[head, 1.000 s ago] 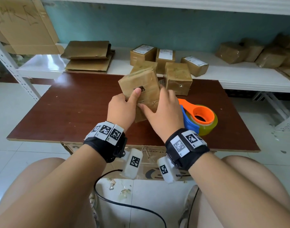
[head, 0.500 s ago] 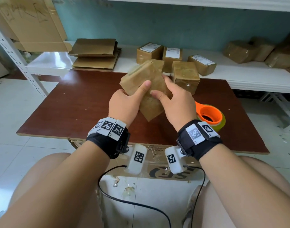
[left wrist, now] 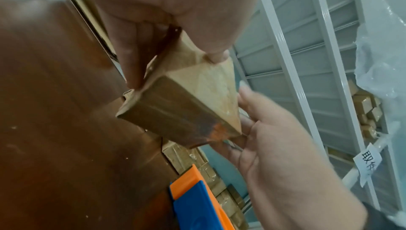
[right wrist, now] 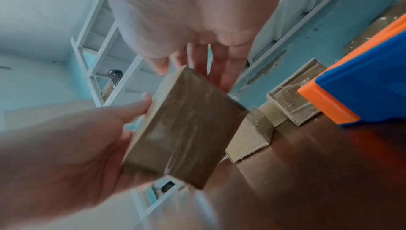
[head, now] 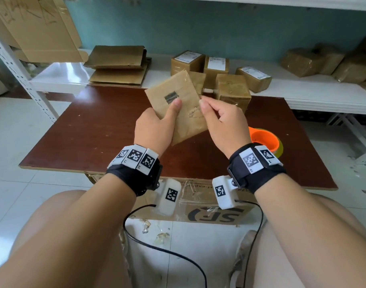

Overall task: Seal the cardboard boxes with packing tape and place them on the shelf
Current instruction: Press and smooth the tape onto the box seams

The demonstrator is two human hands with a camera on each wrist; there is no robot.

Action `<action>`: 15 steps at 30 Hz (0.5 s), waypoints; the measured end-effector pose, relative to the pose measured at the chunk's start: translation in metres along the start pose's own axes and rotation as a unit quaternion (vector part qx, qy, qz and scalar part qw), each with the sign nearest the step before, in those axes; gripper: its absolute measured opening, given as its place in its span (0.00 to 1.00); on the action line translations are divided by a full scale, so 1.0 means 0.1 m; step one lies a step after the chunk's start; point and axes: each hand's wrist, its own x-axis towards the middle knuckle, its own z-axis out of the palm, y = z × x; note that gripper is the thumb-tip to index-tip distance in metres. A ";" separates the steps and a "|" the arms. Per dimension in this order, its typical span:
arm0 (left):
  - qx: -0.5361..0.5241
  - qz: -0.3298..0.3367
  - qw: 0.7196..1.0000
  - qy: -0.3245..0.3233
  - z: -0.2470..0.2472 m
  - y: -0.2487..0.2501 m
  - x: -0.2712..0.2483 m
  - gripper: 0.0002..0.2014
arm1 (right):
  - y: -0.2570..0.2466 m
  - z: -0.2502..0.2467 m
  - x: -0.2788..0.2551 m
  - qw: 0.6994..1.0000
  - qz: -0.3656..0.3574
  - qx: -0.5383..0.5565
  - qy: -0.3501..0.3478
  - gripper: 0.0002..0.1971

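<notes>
Your left hand grips the small cardboard box from its left side, thumb pressed on the top face, and holds it tilted in the air above the brown table. Your right hand touches the box's right edge with curled fingers; I cannot tell if it pinches a tape end or only the box. The tape dispenser lies just beside your right wrist, then more wrapped boxes, then the white shelf. If the right hand lets go, the one-sided grip may let the box slip. Compared with a moment ago, the box is turned more flat toward you, and the right hand has moved from over the face to the edge.
</notes>
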 end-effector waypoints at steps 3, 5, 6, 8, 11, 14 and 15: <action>0.043 0.046 0.998 0.022 0.01 0.03 0.01 0.33 | 0.00 0.10 -0.10 0.997 0.040 -0.054 -0.025 0.44; 0.073 0.068 0.995 0.015 0.01 0.04 0.00 0.32 | 0.06 0.17 -0.12 0.997 0.059 -0.054 -0.016 0.42; 0.082 0.065 0.994 0.012 0.02 0.04 -0.01 0.32 | 0.07 0.19 -0.12 0.997 0.061 -0.042 -0.015 0.37; 0.072 0.040 0.997 0.010 0.02 0.04 -0.01 0.32 | 0.10 0.19 -0.11 0.998 0.048 -0.033 -0.018 0.33; 0.073 0.019 0.997 0.005 -0.03 0.04 0.02 0.35 | 0.13 0.18 -0.09 0.999 0.016 -0.050 0.001 0.34; 0.100 0.052 0.993 0.012 -0.04 0.03 0.01 0.36 | 0.08 0.18 -0.11 0.998 0.035 -0.043 -0.005 0.31; 0.111 0.065 0.992 0.015 -0.03 0.02 0.00 0.36 | 0.06 0.16 -0.13 0.997 0.046 -0.053 -0.008 0.29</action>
